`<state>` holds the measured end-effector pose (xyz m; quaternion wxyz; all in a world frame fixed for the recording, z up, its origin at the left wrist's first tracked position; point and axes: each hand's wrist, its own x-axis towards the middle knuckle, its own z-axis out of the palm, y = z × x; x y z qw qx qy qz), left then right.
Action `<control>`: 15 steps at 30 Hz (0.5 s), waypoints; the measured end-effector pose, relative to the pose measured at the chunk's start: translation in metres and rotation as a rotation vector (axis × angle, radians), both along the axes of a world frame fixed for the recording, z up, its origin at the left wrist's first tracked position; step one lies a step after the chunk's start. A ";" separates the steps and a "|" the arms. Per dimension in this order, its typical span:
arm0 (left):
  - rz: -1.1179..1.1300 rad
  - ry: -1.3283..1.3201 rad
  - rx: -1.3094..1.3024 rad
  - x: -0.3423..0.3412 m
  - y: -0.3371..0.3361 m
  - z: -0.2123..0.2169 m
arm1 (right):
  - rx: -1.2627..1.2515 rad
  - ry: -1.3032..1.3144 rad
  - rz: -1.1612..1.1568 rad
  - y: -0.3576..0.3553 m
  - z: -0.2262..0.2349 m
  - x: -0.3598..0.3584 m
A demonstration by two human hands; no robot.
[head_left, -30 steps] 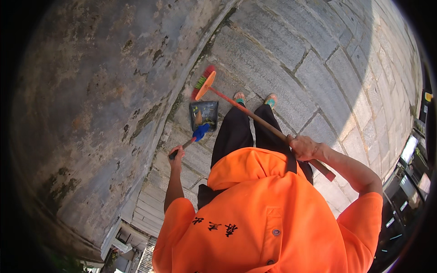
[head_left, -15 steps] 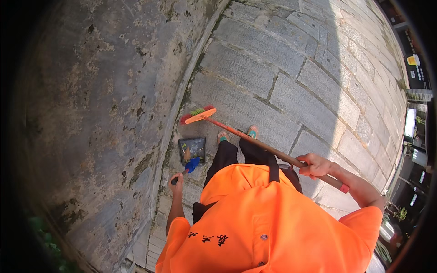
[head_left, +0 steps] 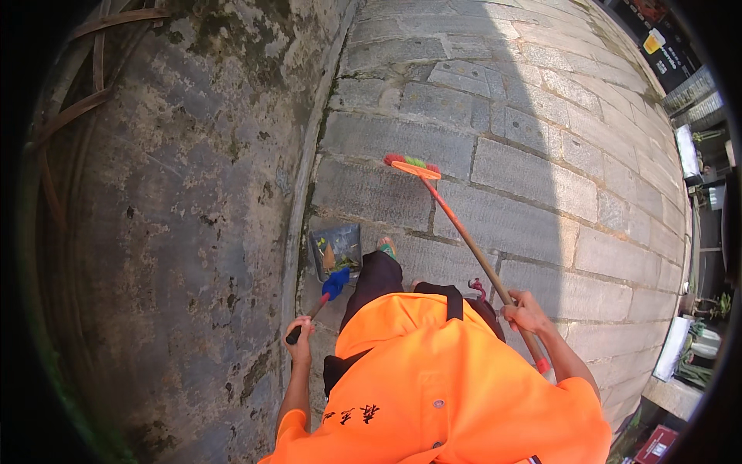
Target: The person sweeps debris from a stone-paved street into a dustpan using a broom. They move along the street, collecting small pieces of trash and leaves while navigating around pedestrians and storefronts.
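Note:
My left hand [head_left: 300, 339] is closed round the dark grip of a long-handled dustpan [head_left: 357, 246]. Its dark pan lies low beside the wall, with brown and green leaves [head_left: 330, 257] inside. A blue wrap [head_left: 335, 283] covers the handle close to the pan. In my right hand [head_left: 524, 312] is the wooden stick of a broom [head_left: 456, 220], gripped near its upper end. The broom's orange head [head_left: 415, 169], with red and green bristles, is out ahead on the paving, apart from the dustpan.
A stained, peeling wall [head_left: 201, 232] runs along my left. Stone slabs [head_left: 525, 174] spread ahead and to the right, partly sunlit. My sandalled foot [head_left: 386, 247] is beside the dustpan. Plants [head_left: 715, 305] and shopfront items line the far right; curved wooden strips [head_left: 73, 116] hang at upper left.
The broom head has swung forward and right, away from the dustpan and wall. My right hand has come lower and the stick is steeper. The dustpan stays near the wall in my left hand.

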<state>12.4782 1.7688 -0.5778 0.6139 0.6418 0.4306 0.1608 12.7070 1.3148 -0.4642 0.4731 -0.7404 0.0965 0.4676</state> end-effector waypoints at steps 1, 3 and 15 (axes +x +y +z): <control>-0.040 -0.062 0.007 0.022 0.000 0.003 | 0.009 -0.014 -0.055 0.001 -0.002 0.010; -0.039 -0.061 -0.028 0.094 0.010 -0.019 | 0.023 -0.032 -0.145 0.008 -0.015 0.034; -0.384 -0.180 -0.076 0.448 0.117 -0.045 | 0.013 -0.037 -0.488 0.101 -0.045 0.254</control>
